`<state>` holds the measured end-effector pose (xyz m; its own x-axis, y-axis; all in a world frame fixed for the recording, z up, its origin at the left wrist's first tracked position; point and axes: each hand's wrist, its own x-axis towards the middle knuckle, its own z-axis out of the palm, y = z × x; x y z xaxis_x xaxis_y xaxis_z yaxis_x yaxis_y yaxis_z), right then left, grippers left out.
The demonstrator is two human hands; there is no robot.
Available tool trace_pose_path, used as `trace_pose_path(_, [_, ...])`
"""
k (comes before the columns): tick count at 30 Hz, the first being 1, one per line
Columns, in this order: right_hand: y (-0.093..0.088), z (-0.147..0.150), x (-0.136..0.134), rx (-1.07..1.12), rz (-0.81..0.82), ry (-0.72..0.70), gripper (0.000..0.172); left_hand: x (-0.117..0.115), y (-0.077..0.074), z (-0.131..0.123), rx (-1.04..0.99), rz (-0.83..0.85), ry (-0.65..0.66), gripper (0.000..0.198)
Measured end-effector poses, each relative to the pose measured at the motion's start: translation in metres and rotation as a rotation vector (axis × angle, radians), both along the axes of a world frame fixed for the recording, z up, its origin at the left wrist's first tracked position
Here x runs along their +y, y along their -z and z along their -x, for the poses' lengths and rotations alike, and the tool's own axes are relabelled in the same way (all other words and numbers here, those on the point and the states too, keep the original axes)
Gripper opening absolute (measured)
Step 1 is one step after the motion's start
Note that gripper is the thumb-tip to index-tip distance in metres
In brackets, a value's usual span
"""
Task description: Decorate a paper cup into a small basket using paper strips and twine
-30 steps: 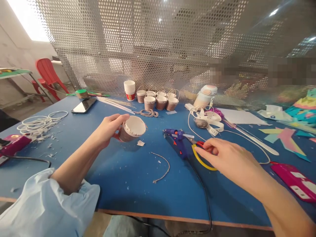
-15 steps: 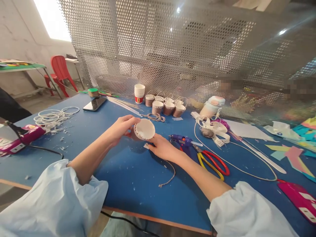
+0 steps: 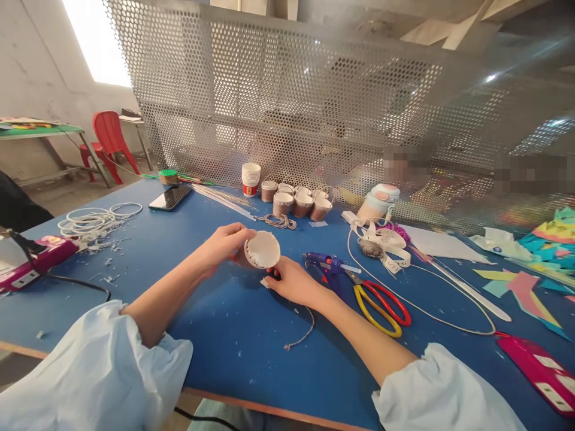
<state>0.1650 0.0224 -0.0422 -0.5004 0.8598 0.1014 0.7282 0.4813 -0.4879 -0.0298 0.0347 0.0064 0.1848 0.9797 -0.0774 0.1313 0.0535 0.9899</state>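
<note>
A small paper cup [image 3: 263, 250], its white inside facing me, is gripped at the rim and side by my left hand [image 3: 229, 244]. My right hand [image 3: 291, 280] is closed beside the cup's lower right, pinching a small whitish scrap [image 3: 265, 282]. From beneath the right hand a piece of twine [image 3: 306, 336] trails onto the blue table. Just right of that hand lie a purple glue gun [image 3: 330, 263] and scissors [image 3: 381, 306] with red and yellow handles.
At the back stand stacked paper cups [image 3: 250, 179] and several brown-wrapped cups [image 3: 302, 203], with coiled twine [image 3: 277, 221] in front. A phone [image 3: 171, 197] and white cord [image 3: 92, 220] lie left. A bottle [image 3: 378, 202], tape measure [image 3: 398, 257] and power strip [image 3: 539, 368] are right.
The view has tilted slightly up and to the right, so things sit lower and further left. Both hands keep much the same hold by the cup.
</note>
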Motion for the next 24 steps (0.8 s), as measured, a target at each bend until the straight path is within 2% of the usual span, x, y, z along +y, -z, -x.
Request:
trace_pose_path(3, [-0.003, 0.003, -0.001, 0.025, 0.028, -0.029, 0.003, 0.001, 0.002, 0.001, 0.012, -0.005, 0.011, 0.032])
trace_pose_path(6, [-0.004, 0.004, -0.003, 0.064, 0.054, -0.016, 0.012, 0.001, 0.002, 0.001, 0.015, 0.003, 0.004, 0.033])
trace_pose_path(12, [-0.01, -0.011, -0.013, 0.235, 0.078, 0.144, 0.011, -0.001, -0.001, -0.003, -0.044, 0.029, -0.04, 0.028])
trace_pose_path(16, [-0.022, -0.023, -0.027, 0.435, 0.106, 0.249, 0.009, -0.005, 0.009, -0.007, -0.14, 0.105, -0.004, 0.029])
trace_pose_path(20, [-0.031, -0.028, -0.037, 0.754, 0.187, 0.326, 0.026, -0.016, 0.023, -0.013, -0.231, 0.184, -0.001, 0.032])
trace_pose_path(22, [-0.033, -0.028, -0.038, 0.825, 0.2, 0.334, 0.033, -0.023, 0.027, -0.016, -0.251, 0.162, -0.034, 0.033])
trace_pose_path(24, [-0.033, -0.027, -0.038, 0.861, 0.197, 0.333, 0.037, -0.029, 0.029, -0.018, -0.187, 0.094, -0.08, 0.032])
